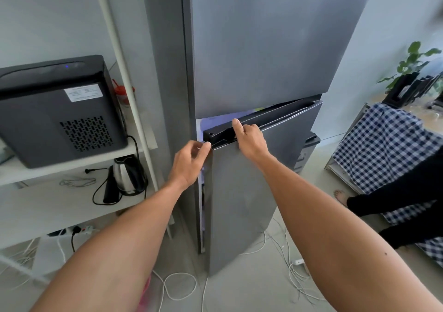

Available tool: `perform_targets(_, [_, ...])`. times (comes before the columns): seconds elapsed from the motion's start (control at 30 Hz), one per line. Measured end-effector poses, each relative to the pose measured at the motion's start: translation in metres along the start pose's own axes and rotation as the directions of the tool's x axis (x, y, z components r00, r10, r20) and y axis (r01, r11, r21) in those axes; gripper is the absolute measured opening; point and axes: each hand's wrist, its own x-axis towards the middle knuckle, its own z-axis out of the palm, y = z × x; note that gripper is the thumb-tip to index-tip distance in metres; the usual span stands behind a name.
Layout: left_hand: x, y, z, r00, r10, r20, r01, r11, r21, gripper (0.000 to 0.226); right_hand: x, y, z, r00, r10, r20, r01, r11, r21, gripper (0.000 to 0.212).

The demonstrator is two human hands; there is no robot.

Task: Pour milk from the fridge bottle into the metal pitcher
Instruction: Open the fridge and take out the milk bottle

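Right hand (249, 139) grip curled over top edge of tall grey metal fridge's lower door (242, 191), ajar; left hand (189, 163) grip loosely spread, fingertips touching door corner beside it.

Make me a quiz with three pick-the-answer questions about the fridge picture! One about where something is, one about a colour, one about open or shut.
1. Where does the shiny metal electric kettle stand?
A. on a white shelf left of the fridge
B. on top of the fridge
C. on the floor by the cables

2. What colour is the checked cloth on the right?
A. red and yellow
B. blue and white
C. plain green

3. How is the lower grey fridge door?
A. fully shut
B. taken off
C. partly open

Answers:
1. A: the shiny metal electric kettle sits on the white shelf, under the black box-shaped machine.
2. B: the checked cloth shows blue and white squares.
3. C: the lower grey fridge door stands ajar with light in the gap, the right hand on its top edge and the left hand at its corner.
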Motion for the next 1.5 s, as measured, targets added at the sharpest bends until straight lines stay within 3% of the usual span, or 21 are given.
perform_targets(0.1, [-0.016,0.011,0.013,0.999,-0.042,-0.034,0.042,0.999,-0.007,0.04,-0.017,0.007,-0.023,0.993,0.095,-0.065,-0.099,0.994,-0.055,0.075])
perform_targets(0.23, [-0.034,0.025,0.042,1.0,-0.006,-0.021,0.009,0.985,0.172,0.018,-0.039,0.029,-0.063,0.972,0.178,-0.156,-0.197,0.974,-0.115,0.077])
perform_targets(0.3, [-0.045,0.035,0.062,0.999,-0.019,0.029,0.012,0.978,0.207,0.012,-0.049,0.045,-0.089,0.965,0.214,-0.151,-0.231,0.967,-0.109,0.07])
perform_targets(0.4, [-0.064,0.051,0.096,0.989,-0.051,0.137,0.021,0.977,0.212,0.025,-0.066,0.071,-0.13,0.968,0.218,-0.126,-0.23,0.969,-0.092,0.059])
perform_targets(0.6, [-0.099,0.08,0.164,0.94,-0.02,0.339,-0.077,0.96,0.27,0.031,-0.101,0.115,-0.206,0.978,0.181,-0.103,-0.197,0.965,-0.175,0.044])
perform_targets(0.7, [-0.11,0.094,0.195,0.894,-0.023,0.448,-0.121,0.949,0.29,0.031,-0.117,0.131,-0.242,0.978,0.168,-0.12,-0.192,0.952,-0.238,0.037])
perform_targets(0.83, [-0.112,0.108,0.234,0.795,0.082,0.602,-0.33,0.89,0.314,0.033,-0.138,0.151,-0.279,0.968,0.209,-0.141,-0.246,0.906,-0.344,0.033])
perform_targets(1.03, [-0.112,0.124,0.289,0.638,0.161,0.753,-0.534,0.797,0.282,0.04,-0.16,0.183,-0.311,0.918,0.228,-0.325,-0.373,0.774,-0.512,0.023])
perform_targets(1.2, [-0.116,0.127,0.321,0.527,0.257,0.81,-0.635,0.753,0.174,0.039,-0.166,0.216,-0.324,0.87,0.176,-0.46,-0.434,0.715,-0.548,0.03])
perform_targets(1.5, [-0.119,0.123,0.344,0.507,0.358,0.784,-0.663,0.743,0.089,0.04,-0.156,0.24,-0.335,0.839,0.111,-0.533,-0.44,0.715,-0.543,0.037])
